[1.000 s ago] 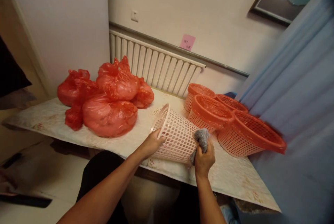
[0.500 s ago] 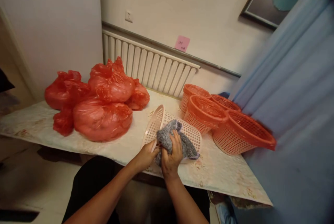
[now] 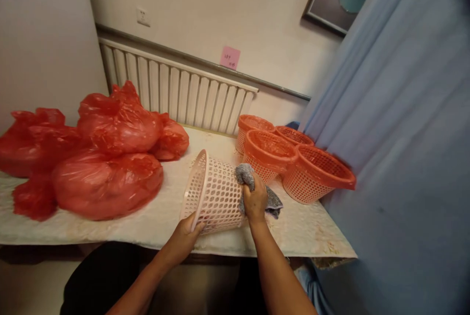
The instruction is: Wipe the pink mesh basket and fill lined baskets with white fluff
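Note:
A pale pink perforated plastic basket [image 3: 220, 192] lies on its side on the table, its mouth facing left. My left hand [image 3: 183, 237] grips the rim at the lower front, fingers closed around it. My right hand [image 3: 256, 200] is closed on a grey cloth [image 3: 273, 202] with a purple edge, pressed against the base end of the basket. Part of the cloth hangs out to the right of the hand.
Several full red plastic bags [image 3: 110, 185] are heaped on the left of the table. Several baskets lined with red bags [image 3: 312, 173] stand at the right, near a blue curtain [image 3: 385, 134]. Behind the table is a white radiator [image 3: 176, 85].
My right hand has moved with the cloth from the basket's side to its base end. The view has shifted right, and the left hand still holds the rim.

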A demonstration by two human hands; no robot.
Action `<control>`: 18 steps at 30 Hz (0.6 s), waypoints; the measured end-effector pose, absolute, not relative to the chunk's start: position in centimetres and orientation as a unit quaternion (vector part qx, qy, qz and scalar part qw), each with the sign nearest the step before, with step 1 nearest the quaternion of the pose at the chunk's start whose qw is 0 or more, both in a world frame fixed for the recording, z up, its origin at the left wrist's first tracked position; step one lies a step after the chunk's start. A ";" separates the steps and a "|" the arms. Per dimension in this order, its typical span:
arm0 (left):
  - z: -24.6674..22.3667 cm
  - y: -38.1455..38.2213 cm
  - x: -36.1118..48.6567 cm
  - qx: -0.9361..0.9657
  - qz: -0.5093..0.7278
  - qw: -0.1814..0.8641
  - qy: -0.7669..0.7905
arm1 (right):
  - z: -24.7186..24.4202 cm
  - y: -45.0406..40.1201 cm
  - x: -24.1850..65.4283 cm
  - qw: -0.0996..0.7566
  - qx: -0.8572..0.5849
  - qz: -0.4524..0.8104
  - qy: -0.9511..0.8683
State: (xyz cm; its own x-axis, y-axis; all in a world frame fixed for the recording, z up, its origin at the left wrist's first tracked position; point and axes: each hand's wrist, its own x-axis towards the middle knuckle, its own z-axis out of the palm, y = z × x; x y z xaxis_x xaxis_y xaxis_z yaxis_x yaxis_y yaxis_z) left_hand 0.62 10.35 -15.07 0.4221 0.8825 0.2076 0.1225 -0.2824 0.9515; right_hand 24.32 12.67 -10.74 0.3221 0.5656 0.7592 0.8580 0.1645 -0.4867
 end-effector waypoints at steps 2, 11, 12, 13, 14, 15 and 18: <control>-15.5 10.1 0.7 0.694 0.398 0.477 0.365 | -11.6 12.2 26.3 0.520 -0.648 -0.138 -0.539; -15.7 9.3 0.5 0.679 0.381 0.502 0.375 | -14.1 9.8 27.6 0.559 -0.643 -0.132 -0.507; -15.2 9.2 0.5 0.677 0.380 0.505 0.378 | -14.3 9.7 27.5 0.559 -0.642 -0.134 -0.507; -14.7 9.2 0.6 0.674 0.381 0.506 0.380 | -14.5 9.5 27.4 0.559 -0.640 -0.136 -0.509; -14.0 9.1 0.7 0.672 0.384 0.505 0.382 | -14.7 9.4 27.3 0.559 -0.639 -0.138 -0.511; -13.2 9.0 0.9 0.668 0.389 0.505 0.383 | -14.9 9.3 27.3 0.558 -0.637 -0.140 -0.513; -10.8 8.9 1.7 0.647 0.410 0.511 0.390 | -15.6 8.6 26.9 0.562 -0.632 -0.150 -0.512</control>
